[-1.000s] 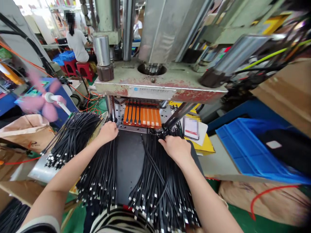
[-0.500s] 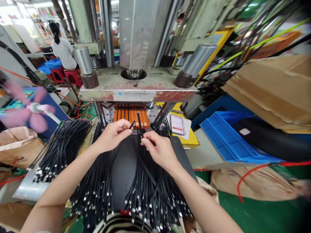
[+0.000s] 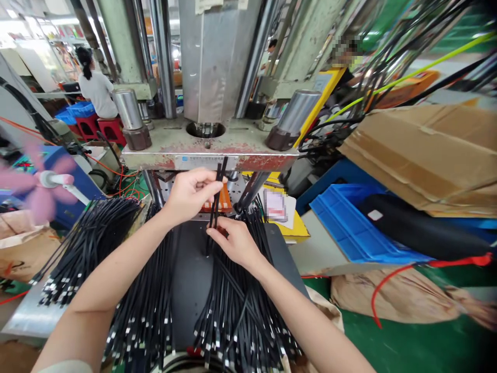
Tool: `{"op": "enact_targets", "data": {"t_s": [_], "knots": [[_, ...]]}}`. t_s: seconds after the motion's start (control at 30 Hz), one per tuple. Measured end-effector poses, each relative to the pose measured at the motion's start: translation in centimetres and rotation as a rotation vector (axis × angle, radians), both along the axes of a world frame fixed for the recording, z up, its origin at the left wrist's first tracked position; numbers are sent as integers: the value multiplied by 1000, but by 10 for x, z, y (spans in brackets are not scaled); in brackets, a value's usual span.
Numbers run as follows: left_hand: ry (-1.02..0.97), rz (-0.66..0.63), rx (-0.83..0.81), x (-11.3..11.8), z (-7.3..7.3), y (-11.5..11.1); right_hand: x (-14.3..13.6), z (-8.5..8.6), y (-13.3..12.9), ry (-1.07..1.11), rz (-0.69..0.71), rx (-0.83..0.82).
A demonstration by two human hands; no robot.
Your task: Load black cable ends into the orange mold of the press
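Black cables [image 3: 215, 205] have risen before the press plate's front edge [image 3: 260, 162], pinched in my left hand [image 3: 188, 196] and right hand [image 3: 236, 241]. Bare tabletop [image 3: 188, 290] opens lower centre.

A factory floor, from where I'm standing. A heavy press [image 3: 248, 141], its green paint chipped, towers over the work spot, with black cables [image 3: 91, 241] heaped by the bundle around it. Past it a worker [image 3: 98, 96] in white sits on a red stool [image 3: 111, 130]. Cartons [image 3: 423, 150], a blue bin [image 3: 334, 228] and a sack [image 3: 388, 295] crowd the right side, above a green-painted floor [image 3: 392, 344].
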State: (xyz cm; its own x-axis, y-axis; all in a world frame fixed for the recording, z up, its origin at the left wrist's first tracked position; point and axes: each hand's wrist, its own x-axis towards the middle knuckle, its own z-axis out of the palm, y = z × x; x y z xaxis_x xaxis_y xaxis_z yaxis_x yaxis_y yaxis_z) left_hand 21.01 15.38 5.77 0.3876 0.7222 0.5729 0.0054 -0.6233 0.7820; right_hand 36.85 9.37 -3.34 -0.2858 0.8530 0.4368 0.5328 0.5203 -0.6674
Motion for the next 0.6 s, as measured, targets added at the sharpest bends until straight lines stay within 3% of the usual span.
{"op": "enact_targets", "data": {"t_s": [0.13, 0.23, 0.3, 0.37, 0.5, 0.6], "knots": [[63, 40, 325, 6, 13, 19, 6, -10, 46, 45, -108, -40], [82, 22, 410, 7, 1, 24, 8, -7, 91, 132, -241, -36], [76, 114, 364, 3, -20, 25, 8, -5, 115, 163, -291, -82], [205, 193, 364, -6, -49, 28, 6, -5, 131, 153, -309, -136], [630, 102, 605, -22, -103, 42, 2, -9, 144, 97, -319, -166], [734, 113, 705, -25, -123, 49, 2, -10, 142, 71, -304, -173]]}}
